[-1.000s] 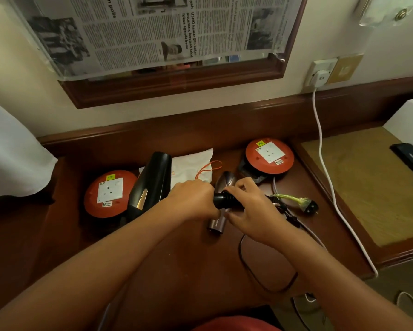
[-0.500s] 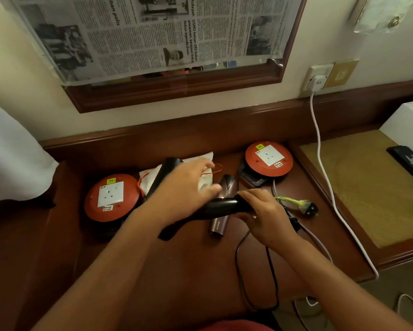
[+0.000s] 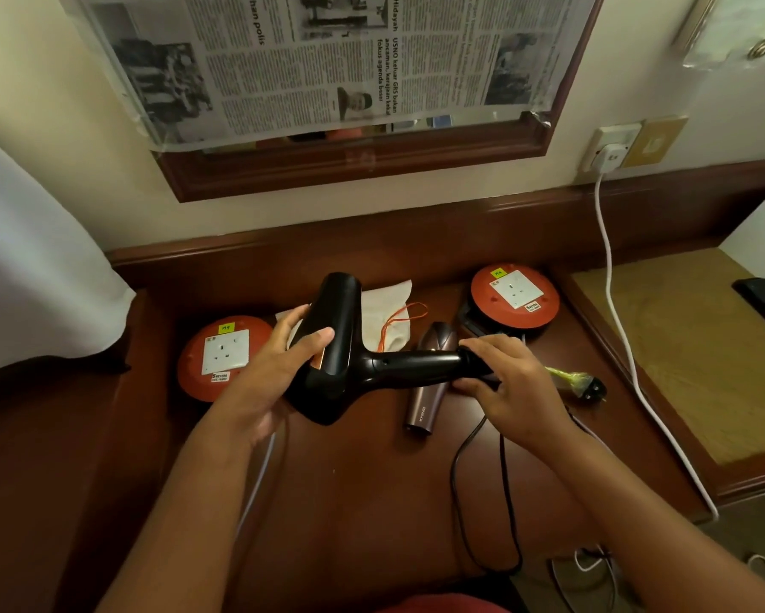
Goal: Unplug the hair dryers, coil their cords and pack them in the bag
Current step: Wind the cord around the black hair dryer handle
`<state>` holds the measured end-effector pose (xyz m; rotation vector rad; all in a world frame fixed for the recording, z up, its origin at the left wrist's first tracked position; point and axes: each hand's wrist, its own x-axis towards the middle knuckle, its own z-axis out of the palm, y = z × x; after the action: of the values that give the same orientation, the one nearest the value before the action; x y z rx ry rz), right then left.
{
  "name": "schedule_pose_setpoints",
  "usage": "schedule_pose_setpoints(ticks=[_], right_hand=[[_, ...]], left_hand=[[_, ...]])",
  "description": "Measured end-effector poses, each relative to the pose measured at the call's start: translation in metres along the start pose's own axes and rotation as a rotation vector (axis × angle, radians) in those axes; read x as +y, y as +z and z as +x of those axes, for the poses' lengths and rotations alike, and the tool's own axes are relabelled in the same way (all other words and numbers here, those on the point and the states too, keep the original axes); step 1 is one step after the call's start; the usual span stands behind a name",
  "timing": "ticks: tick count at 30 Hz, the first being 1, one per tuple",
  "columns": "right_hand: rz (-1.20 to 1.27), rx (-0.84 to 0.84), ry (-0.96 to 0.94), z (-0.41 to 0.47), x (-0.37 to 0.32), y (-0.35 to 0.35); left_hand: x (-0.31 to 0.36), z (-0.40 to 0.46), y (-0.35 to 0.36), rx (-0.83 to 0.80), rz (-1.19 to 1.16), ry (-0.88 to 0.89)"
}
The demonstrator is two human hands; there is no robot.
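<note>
- Hair dryer [image 3: 341,347], the black one, is lifted above the table [image 3: 349,502] in the head view: our left hand [image 3: 279,369] grasps its barrel, and our right hand [image 3: 500,378] pinches the handle's end where the cord [image 3: 460,502] leaves.
- Its cord trails in loose loops over the table's front edge, so we judge coiling is next: we should hold the body steady and gather even loops without kinks.
- Behind lie the brown dryer [image 3: 429,382], untouched, and the white bag [image 3: 385,311] between two orange socket reels [image 3: 226,356].

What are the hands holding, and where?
Both hold the black hair dryer: left hand grips its barrel, right hand grips the handle's end.
</note>
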<state>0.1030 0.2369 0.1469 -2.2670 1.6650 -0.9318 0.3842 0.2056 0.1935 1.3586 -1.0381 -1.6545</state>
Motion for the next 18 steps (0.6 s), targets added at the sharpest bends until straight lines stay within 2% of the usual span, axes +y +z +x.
schedule_pose_setpoints(ticks=[3,11,15,18], right_hand=[[-0.022,-0.011,-0.021,0.003,-0.006,0.0],[-0.066,-0.033,-0.001,0.01,-0.013,0.01],[-0.054,0.039,0.04,0.013,-0.027,0.02],[0.06,0.127,0.178,0.014,-0.04,0.029]], left_hand=[[-0.001,-0.004,-0.005,-0.036,-0.013,-0.048],[-0.018,-0.003,-0.003,0.1,-0.011,0.009],[-0.021,-0.003,-0.003,0.198,-0.123,0.072],[-0.022,-0.002,0.0,0.253,-0.2,0.096]])
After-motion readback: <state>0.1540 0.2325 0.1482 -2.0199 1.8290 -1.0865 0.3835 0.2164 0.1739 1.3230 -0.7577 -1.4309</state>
